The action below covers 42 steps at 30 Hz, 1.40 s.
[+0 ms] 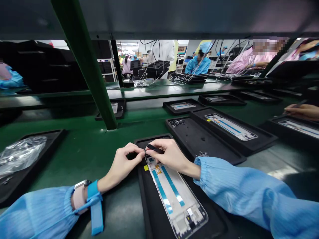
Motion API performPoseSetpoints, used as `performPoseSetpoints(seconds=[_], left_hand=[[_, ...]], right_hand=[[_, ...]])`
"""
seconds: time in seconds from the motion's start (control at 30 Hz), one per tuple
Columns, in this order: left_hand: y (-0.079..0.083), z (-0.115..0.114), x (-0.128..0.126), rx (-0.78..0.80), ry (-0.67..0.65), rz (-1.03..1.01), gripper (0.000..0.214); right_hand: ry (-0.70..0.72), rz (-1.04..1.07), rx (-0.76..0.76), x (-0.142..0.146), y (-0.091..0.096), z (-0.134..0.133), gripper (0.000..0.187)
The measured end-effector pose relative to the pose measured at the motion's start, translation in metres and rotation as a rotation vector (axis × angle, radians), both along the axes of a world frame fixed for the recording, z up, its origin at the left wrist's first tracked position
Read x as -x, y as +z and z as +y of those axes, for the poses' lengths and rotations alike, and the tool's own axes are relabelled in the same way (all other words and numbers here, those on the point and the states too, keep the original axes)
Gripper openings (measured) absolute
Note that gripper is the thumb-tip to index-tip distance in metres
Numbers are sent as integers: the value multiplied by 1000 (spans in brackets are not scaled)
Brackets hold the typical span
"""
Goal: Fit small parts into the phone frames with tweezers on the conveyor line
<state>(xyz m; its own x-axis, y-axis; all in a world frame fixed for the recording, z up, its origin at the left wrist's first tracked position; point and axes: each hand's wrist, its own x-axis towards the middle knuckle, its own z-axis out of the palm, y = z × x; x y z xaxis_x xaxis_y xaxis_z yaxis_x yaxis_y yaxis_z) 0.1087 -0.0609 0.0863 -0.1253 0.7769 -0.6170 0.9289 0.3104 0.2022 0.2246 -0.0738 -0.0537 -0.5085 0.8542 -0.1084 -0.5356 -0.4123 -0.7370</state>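
A phone frame (171, 191) with two blue adhesive strips and a yellow tab lies in a black tray (146, 205) in front of me. Over its far end my right hand (170, 154) is closed around slim black tweezers (156, 149), mostly covered by the fingers. My left hand (126, 162) meets it there, thumb and forefinger pinched together at the tool's tip. Whatever sits in that pinch is too small to make out. A watch and a blue wrist strap (96, 209) are on my left wrist.
Right of my tray, another black tray (196, 136) holds small dark parts. Beyond it a further tray carries a similar phone frame (230, 126). A plastic bag of parts (23, 154) lies at left. A green post (87, 66) rises ahead; a co-worker's hand (302, 110) works at far right.
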Motion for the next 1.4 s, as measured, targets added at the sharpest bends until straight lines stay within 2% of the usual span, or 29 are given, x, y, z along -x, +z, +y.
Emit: performPoseSetpoints(seconds=[0.2,0.37,0.53,0.8,1.07,1.4], left_hand=[[0,1,0,18,-54,0,13],[-2,0,-3,66,-234,99,19],[-5,-3,-2,155,-347,163,16],[-6,-2,-2,151,-355,145,14],[-6,-3,-1,136,-362,140,13],[-7,-3,0,135,-369,141,14]], right_hand=[[-70,-99,-171,-6,1,7,9],[76,-165,-222,-18,-17,22,14],[190,-94,-241,-9,-33,14,12],[161,-163,-305,-4,-23,10,7],[147,-127,-365,-4,-28,12,9],[41,-170,-443,1,-29,5,6]])
